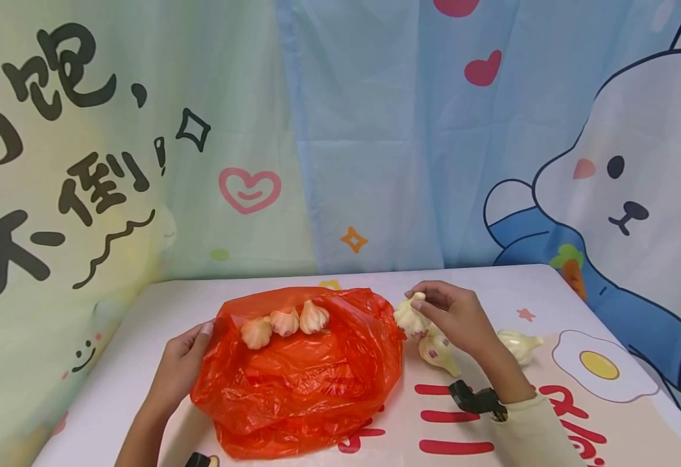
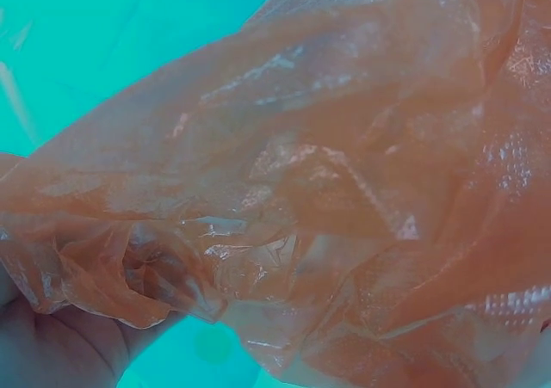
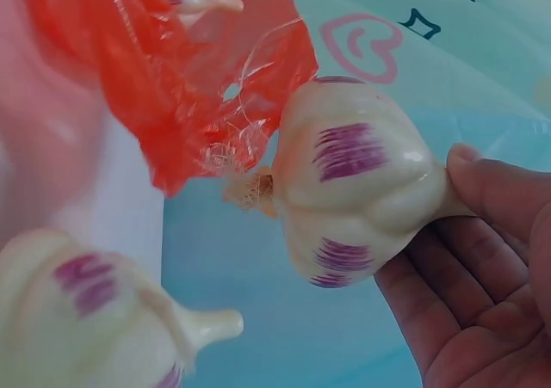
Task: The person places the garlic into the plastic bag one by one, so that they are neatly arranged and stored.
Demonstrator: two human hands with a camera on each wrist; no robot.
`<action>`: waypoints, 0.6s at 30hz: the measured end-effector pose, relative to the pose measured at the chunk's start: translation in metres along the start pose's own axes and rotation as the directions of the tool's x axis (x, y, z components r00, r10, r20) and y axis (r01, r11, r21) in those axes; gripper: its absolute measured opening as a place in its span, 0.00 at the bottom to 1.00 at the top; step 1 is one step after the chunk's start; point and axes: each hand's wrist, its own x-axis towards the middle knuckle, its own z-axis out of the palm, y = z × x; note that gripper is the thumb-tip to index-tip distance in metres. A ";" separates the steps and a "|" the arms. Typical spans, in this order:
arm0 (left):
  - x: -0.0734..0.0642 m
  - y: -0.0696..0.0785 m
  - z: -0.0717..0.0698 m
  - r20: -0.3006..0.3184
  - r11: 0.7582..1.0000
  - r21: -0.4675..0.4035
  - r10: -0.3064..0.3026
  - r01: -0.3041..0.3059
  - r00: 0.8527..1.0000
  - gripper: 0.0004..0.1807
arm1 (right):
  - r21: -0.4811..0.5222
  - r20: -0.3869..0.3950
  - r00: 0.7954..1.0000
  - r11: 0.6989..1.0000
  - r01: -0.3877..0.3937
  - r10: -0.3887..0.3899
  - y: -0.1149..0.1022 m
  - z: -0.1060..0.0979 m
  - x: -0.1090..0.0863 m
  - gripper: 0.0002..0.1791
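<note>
On the worktop [image 1: 171, 305] lies a red bag [image 1: 294, 389] holding three garlic bulbs [image 1: 285, 322], its edge grasped by the left grip [image 1: 181, 360]. At the bag's right side, the right grip [image 1: 456, 319] pinches another bulb [image 3: 353, 177] by the stem. Only the right wrist view exposes its roots [image 3: 250, 188]; only the head view shows both loose bulbs [image 1: 437, 349].

Table [image 1: 495, 289] free behind right fingers [image 1: 436, 286]; red bag [image 1: 299, 389] blocks left.
</note>
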 end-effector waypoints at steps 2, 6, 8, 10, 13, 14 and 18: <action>0.000 0.000 0.000 -0.002 1.000 0.002 0.004 -0.004 1.000 0.31 | 0.024 0.010 1.000 1.000 -0.009 0.009 -0.001 0.003 0.002 0.11; 0.000 0.001 0.001 -0.004 1.000 0.011 0.007 -0.007 1.000 0.31 | 0.062 0.039 0.999 0.997 -0.038 0.035 -0.004 0.010 0.006 0.11; 0.000 0.001 0.001 -0.005 1.000 0.019 0.009 -0.009 1.000 0.31 | 0.075 0.066 0.996 0.995 -0.062 0.057 -0.006 0.014 0.008 0.11; 0.000 0.001 0.001 -0.004 1.000 0.024 0.009 -0.009 1.000 0.31 | 0.086 0.105 0.990 0.991 -0.104 0.095 -0.008 0.019 0.009 0.11; -0.001 0.000 0.002 -0.008 1.000 0.021 0.015 -0.015 1.000 0.31 | 0.067 0.153 0.981 0.989 -0.133 0.122 -0.013 0.026 0.010 0.10; -0.001 0.000 0.002 -0.010 1.000 0.017 0.019 -0.018 1.000 0.30 | 0.068 0.165 0.978 0.988 -0.139 0.126 -0.014 0.029 0.011 0.10; -0.001 -0.001 0.003 -0.016 0.999 0.002 0.035 -0.035 0.999 0.29 | 0.073 0.197 0.974 0.989 -0.125 0.109 -0.019 0.041 0.015 0.09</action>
